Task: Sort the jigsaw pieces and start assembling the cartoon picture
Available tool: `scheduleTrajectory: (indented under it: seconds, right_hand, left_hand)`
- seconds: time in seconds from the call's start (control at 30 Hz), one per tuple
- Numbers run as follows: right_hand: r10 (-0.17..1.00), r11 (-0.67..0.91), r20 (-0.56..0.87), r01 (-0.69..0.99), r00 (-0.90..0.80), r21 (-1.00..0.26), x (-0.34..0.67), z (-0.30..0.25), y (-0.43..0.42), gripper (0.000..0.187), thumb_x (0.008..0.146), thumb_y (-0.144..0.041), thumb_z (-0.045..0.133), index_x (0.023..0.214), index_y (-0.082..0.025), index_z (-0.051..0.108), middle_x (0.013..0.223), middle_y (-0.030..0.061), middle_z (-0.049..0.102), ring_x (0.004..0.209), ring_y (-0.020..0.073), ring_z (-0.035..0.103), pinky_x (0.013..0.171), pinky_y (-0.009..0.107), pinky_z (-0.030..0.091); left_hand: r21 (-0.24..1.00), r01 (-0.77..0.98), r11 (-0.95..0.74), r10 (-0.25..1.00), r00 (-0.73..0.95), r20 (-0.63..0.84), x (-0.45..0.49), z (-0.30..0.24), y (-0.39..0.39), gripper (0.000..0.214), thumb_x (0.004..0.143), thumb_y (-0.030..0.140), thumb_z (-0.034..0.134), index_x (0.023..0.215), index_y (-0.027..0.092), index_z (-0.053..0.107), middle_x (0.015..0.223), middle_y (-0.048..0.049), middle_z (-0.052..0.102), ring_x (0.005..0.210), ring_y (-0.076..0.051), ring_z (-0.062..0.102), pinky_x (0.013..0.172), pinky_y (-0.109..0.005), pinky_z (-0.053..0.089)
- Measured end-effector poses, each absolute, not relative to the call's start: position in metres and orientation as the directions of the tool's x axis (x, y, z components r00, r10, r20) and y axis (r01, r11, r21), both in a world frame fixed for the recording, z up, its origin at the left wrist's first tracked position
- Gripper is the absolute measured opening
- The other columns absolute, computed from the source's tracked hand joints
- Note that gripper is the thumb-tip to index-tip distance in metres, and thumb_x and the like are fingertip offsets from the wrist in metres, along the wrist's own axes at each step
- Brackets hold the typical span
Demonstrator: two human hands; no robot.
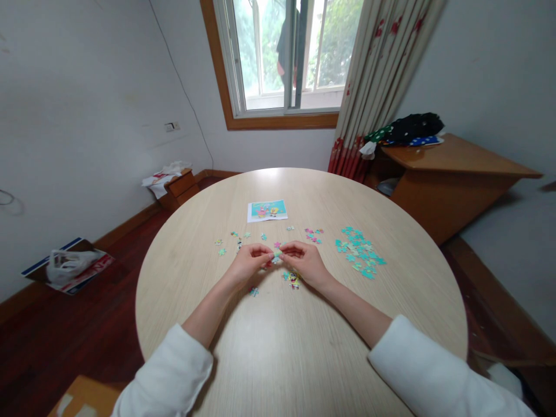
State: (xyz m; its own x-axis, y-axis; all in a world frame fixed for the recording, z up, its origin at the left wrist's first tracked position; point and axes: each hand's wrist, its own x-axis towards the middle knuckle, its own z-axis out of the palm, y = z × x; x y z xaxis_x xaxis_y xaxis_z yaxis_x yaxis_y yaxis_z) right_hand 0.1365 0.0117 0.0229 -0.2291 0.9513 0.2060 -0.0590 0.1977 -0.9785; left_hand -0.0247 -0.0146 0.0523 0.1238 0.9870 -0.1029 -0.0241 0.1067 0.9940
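Note:
Small jigsaw puzzle pieces (277,255) in pale green and blue are pinched between my two hands, above the middle of the round table (269,353). My left hand (248,262) grips them from the left with its fingertips. From the right, my right hand (306,262) holds the same pieces between thumb and fingers. Just below my right hand lies a joined puzzle section (293,280) with a yellow cartoon figure. A loose blue piece (254,291) rests below my left hand. Red and pink bits show partly behind the fingers.
Many turquoise pieces (360,252) are spread at the right. Pink pieces (313,234) lie beyond my right hand, and several loose pieces (222,252) at the left. A printed reference picture (267,211) lies farther back. A wooden desk (460,156) stands beyond the table's right edge.

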Motion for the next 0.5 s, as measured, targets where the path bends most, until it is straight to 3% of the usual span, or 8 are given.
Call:
scheduleTrajectory:
  seconds: [0.5]
  right_hand:
    - [0.952, 0.149, 0.161, -0.067, -0.261, -0.987, 0.1353, 0.0252, 0.0086, 0.026, 0.056, -0.032, 0.074, 0.074, -0.015, 0.067, 0.072, 0.0042, 0.068, 0.068, 0.0157, 0.064, 0.07, 0.031, 0.053]
  left_hand:
    - [0.997, 0.005, 0.08, 0.991, 0.104, -0.08, -0.0235, 0.0527, -0.0138, 0.03, 0.051, 0.034, 0.078, 0.064, 0.013, 0.061, 0.056, 0.0004, 0.058, 0.049, -0.008, 0.049, 0.051, -0.021, 0.036]
